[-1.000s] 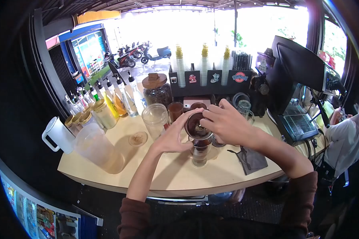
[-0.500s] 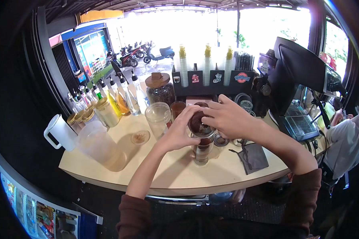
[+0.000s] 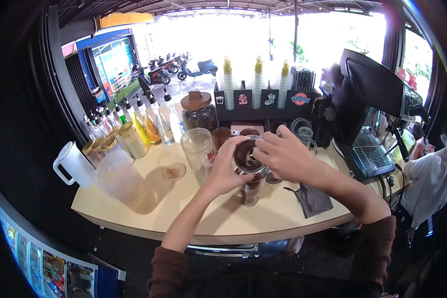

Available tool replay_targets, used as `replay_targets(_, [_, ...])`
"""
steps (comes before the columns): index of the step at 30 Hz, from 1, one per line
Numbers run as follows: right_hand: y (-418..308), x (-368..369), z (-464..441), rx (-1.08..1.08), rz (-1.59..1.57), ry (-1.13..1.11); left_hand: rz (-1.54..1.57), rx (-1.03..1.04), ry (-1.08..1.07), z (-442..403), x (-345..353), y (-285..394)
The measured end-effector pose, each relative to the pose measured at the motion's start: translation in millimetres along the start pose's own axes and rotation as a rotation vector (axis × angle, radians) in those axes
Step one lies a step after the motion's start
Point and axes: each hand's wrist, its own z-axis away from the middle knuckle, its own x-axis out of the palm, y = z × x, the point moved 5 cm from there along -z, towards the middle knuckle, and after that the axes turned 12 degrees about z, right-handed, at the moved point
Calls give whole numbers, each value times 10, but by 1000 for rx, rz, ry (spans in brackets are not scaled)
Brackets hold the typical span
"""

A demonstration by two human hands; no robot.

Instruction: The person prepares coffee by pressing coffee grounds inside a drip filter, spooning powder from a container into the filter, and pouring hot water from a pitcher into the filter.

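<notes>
Daylight is flooding in beyond the pale counter (image 3: 275, 216). Compared with half a second ago, my right grip (image 3: 289, 155) is shifting only slightly over the dark vessel (image 3: 244, 157), so I judge that the work is carrying on inside its rim. My left grip (image 3: 224, 168) is curling closed around the vessel's left side, just above a clear glass (image 3: 250, 196). My right fingers are bunching over its right edge; whether they are pinching anything, I cannot tell.
</notes>
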Motion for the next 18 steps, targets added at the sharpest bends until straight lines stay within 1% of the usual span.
replay_targets(2, [13, -22, 4, 78, 65, 32, -24, 22, 13, 16, 11, 16])
replay_targets(3, [-22, 1, 8, 79, 61, 27, -34, 35, 27, 22, 27, 28])
replay_targets(5, [-102, 24, 6, 80, -12, 105, -44, 45, 40, 41, 43, 19])
replay_targets(7, [-86, 24, -9, 111, -2, 83, -89, 113, 54, 46, 39, 18])
replay_targets(9, [-65, 46, -28, 142, 8, 59, -72, 94, 71, 50, 51, 23])
replay_targets(11, [-33, 60, -34, 210, -13, 103, -54, 75, 83, 74, 70, 21])
replay_targets(12, [-31, 50, -28, 213, -9, 106, -13, 81, 84, 78, 71, 12])
replay_targets(14, [-79, 53, -15, 131, -45, 47, 24, 89, 86, 59, 58, -3])
replay_targets(18, [-28, -23, 50, 173, 53, 84, -57, 85, 87, 75, 72, -1])
